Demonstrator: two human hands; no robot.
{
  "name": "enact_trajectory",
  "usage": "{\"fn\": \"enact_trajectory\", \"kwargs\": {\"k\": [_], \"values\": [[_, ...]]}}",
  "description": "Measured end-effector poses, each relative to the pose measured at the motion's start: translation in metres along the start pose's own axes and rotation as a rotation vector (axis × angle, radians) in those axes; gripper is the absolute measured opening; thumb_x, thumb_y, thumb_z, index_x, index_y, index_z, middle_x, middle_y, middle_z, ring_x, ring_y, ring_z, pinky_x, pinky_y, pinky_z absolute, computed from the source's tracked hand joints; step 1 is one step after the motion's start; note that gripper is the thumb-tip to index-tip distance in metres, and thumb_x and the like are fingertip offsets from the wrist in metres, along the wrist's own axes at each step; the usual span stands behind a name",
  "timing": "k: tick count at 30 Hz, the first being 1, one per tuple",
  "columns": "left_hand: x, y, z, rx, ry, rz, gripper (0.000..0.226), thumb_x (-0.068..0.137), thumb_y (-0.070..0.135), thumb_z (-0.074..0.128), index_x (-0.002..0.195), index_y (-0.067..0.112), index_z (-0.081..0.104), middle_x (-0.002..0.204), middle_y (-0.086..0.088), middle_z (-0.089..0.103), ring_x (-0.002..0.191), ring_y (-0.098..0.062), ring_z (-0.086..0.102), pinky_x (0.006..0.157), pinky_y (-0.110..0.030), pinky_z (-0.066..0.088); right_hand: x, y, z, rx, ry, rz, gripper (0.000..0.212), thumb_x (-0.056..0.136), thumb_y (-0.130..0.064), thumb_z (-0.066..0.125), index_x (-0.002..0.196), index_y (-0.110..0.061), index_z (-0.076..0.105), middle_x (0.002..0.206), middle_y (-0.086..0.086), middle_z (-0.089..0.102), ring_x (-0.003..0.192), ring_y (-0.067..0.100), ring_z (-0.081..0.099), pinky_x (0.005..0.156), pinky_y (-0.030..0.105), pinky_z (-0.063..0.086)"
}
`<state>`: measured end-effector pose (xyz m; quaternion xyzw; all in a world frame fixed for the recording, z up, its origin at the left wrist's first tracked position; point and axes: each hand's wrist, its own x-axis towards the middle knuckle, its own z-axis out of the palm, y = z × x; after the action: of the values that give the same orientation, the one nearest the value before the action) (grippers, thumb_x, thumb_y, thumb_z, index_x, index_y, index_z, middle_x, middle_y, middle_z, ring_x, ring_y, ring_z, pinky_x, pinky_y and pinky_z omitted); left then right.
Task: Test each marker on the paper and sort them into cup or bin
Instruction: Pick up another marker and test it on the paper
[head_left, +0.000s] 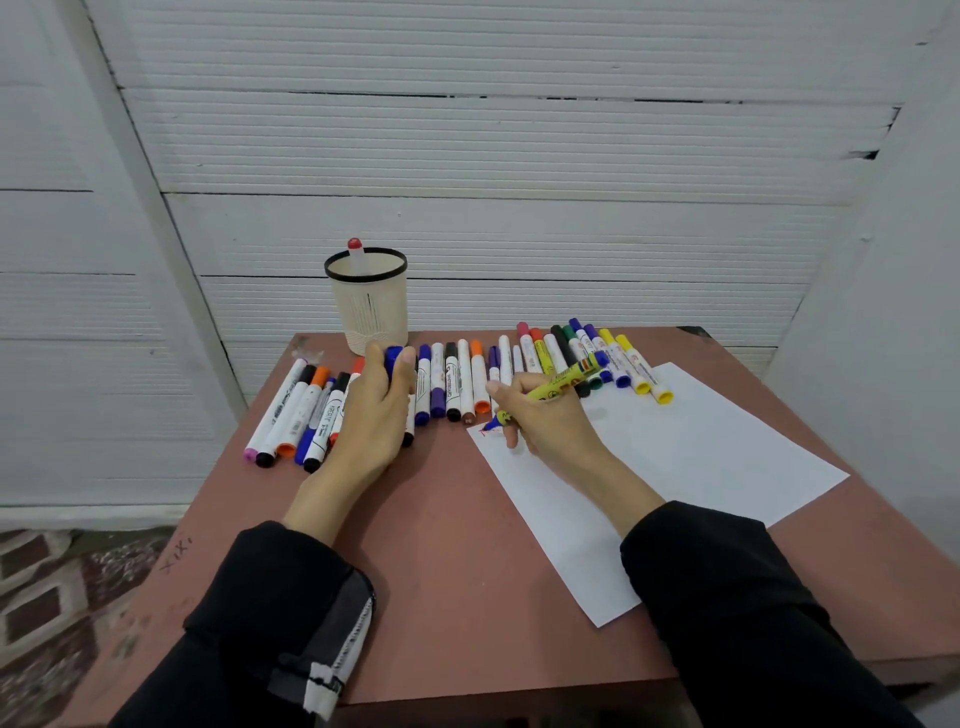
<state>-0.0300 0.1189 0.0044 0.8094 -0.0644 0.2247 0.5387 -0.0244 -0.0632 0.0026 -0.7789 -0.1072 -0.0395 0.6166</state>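
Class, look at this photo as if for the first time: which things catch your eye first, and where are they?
First, the long row of markers fanned across the far side of the table. Next, the right hand pressing a yellow marker to the near-left corner of the paper, while the left hand holds a blue cap. Behind stands a cup with one red-capped marker in it.

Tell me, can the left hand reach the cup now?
Probably yes: the left hand lies just before the cup, with nothing between them, though its fingers already grip a blue cap.
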Motion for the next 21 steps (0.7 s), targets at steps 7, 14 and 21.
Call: {"fn": "enact_trajectory", "kwargs": {"k": [7, 14, 21], "values": [[-0.001, -0.007, 0.006, 0.026, -0.050, -0.014, 0.016, 0.102, 0.041, 0.035, 0.087, 0.034, 0.040, 0.076, 0.003, 0.054, 0.069, -0.009, 0.049, 0.066, -0.025, 0.043, 0.001, 0.010, 0.005, -0.066, 0.082, -0.054, 0.036, 0.092, -0.006, 0.055, 0.058, -0.006, 0.042, 0.056, 0.013, 0.041, 0.049, 0.014, 0.039, 0.060, 0.029, 0.045], [-0.001, -0.007, 0.006, 0.029, -0.032, -0.011, 0.015, 0.101, 0.041, 0.037, 0.088, 0.033, 0.040, 0.074, 0.004, 0.055, 0.067, -0.007, 0.050, 0.064, -0.022, 0.041, 0.002, 0.016, 0.007, -0.117, 0.036, -0.068, 0.032, 0.089, -0.006, 0.055, 0.061, 0.001, 0.042, 0.058, 0.012, 0.038, 0.053, 0.014, 0.037, 0.054, 0.023, 0.037], [-0.002, -0.004, 0.006, 0.035, -0.039, -0.015, 0.017, 0.101, 0.041, 0.037, 0.085, 0.035, 0.039, 0.074, 0.003, 0.055, 0.067, -0.006, 0.050, 0.062, -0.019, 0.039, 0.002, 0.015, 0.007, -0.114, 0.035, -0.055, 0.033, 0.086, 0.000, 0.053, 0.059, -0.008, 0.036, 0.059, 0.009, 0.029, 0.053, 0.011, 0.029, 0.049, 0.018, 0.028]]}}
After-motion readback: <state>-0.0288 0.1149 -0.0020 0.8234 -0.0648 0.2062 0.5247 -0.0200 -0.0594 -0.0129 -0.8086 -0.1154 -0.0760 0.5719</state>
